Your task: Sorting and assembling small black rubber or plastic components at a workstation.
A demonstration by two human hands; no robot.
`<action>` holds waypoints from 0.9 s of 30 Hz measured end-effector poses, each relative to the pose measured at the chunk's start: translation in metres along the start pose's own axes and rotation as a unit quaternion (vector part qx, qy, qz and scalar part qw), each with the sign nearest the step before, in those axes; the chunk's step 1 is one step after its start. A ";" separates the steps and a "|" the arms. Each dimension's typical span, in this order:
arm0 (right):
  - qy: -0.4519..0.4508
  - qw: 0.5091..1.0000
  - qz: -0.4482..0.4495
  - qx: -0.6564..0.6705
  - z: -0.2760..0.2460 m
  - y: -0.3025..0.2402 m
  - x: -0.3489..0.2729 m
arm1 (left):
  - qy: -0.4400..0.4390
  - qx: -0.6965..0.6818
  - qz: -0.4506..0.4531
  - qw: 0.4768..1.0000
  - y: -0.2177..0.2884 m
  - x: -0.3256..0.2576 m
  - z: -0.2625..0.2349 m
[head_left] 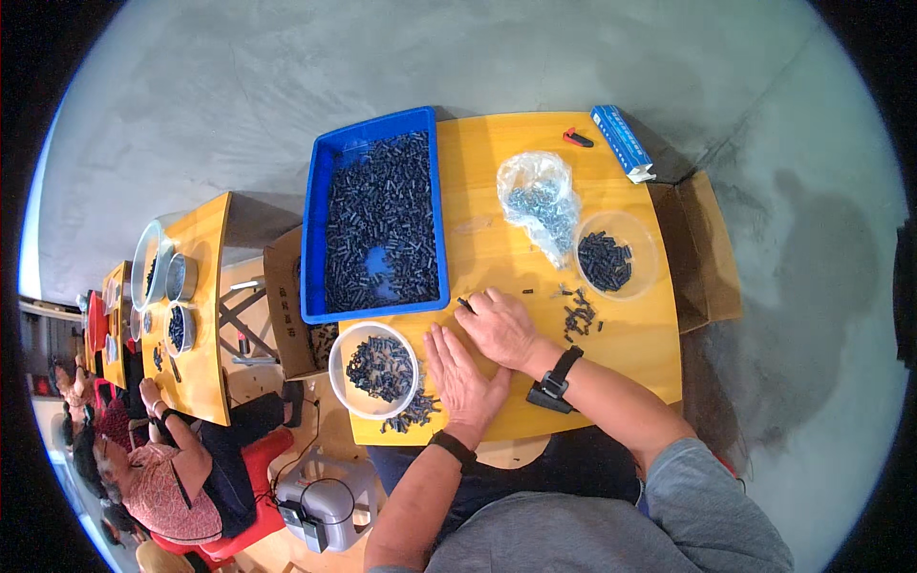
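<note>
I'm pinching what seems a small black plastic peg [465,304] with my right hand [501,328]; left hand [462,371], lying flat and open just below, is steadying.

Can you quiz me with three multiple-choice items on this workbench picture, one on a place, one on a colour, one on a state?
1. Where is the white bowl of dark parts?
A. near the table's front left edge, below the tray
B. at the far right corner
C. inside the tray

2. What colour is the big tray?
A. red
B. blue
C. green

3. How is the left hand?
A. clenched in a fist
B. lifted high
C. flat on the table, palm down

Answers: 1 A, it sits just below the tray; 2 B, its rim is blue; 3 C, its fingers lie spread on the wood.
</note>
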State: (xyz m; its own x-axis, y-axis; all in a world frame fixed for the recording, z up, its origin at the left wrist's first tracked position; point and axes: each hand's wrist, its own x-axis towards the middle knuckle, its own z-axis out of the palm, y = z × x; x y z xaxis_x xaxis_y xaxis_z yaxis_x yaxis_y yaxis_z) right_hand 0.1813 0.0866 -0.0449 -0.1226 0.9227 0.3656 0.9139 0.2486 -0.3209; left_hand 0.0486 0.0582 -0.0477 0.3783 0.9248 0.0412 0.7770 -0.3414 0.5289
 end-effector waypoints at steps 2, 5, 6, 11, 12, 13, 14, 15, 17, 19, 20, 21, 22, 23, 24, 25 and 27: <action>0.003 1.000 -0.001 -0.003 0.002 0.001 0.001 | -0.003 0.003 -0.003 1.000 0.000 0.000 0.001; 0.011 1.000 -0.003 0.005 0.003 0.001 0.001 | -0.014 0.007 -0.010 1.000 0.002 0.002 0.000; 0.015 1.000 -0.004 0.016 0.003 0.001 0.001 | -0.022 0.007 -0.015 1.000 0.002 0.003 -0.001; 0.043 0.998 -0.021 0.026 0.002 0.003 0.001 | -0.002 0.003 -0.019 1.000 0.001 0.002 0.001; 0.045 0.998 -0.024 0.037 0.001 0.003 0.000 | 0.007 -0.001 -0.015 1.000 0.001 0.002 0.002; 0.044 0.998 -0.024 0.037 0.001 0.003 -0.001 | 0.007 -0.001 -0.014 1.000 0.002 0.002 0.002; 0.052 0.997 -0.026 0.051 0.000 0.003 -0.002 | 0.001 0.003 -0.020 1.000 0.002 0.003 0.002; 0.060 0.996 -0.030 0.067 -0.001 0.003 -0.002 | -0.004 0.009 -0.025 1.000 0.002 0.003 0.001; 0.071 0.993 -0.040 0.081 0.001 0.005 -0.005 | -0.005 0.007 -0.030 1.000 0.003 0.004 0.001; 0.081 0.991 -0.049 0.095 0.001 0.006 -0.005 | -0.006 0.005 -0.034 0.999 0.003 0.004 0.003; 0.085 0.989 -0.053 0.110 0.002 0.007 -0.005 | -0.008 0.018 -0.033 0.999 0.003 0.005 0.004; 0.087 0.987 -0.056 0.126 0.000 0.006 -0.004 | -0.012 0.031 -0.034 0.999 0.001 0.003 0.006; 0.087 0.987 -0.055 0.127 -0.001 0.006 -0.003 | -0.013 0.032 -0.034 0.999 0.000 0.004 0.009; 0.084 0.986 -0.051 0.134 -0.003 0.008 0.000 | -0.004 0.046 -0.034 0.998 -0.002 0.006 0.012; 0.081 0.986 -0.047 0.142 -0.006 0.007 0.002 | 0.005 0.060 -0.034 0.998 -0.002 0.007 0.013; 0.080 0.986 -0.044 0.142 -0.008 0.007 0.003 | 0.002 0.060 -0.034 0.998 -0.002 0.007 0.013; 0.071 0.984 -0.052 0.153 -0.012 0.005 0.005 | 0.001 0.054 -0.050 0.997 0.000 0.007 0.012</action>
State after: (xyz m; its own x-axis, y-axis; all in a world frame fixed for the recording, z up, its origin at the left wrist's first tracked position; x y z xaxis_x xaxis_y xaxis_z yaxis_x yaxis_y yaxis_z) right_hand 0.1901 0.0891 -0.0344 -0.1337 0.8428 0.5213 0.7368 0.4364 -0.5164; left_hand 0.0571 0.0631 -0.0576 0.2950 0.9555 -0.0051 0.8604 -0.2633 0.4364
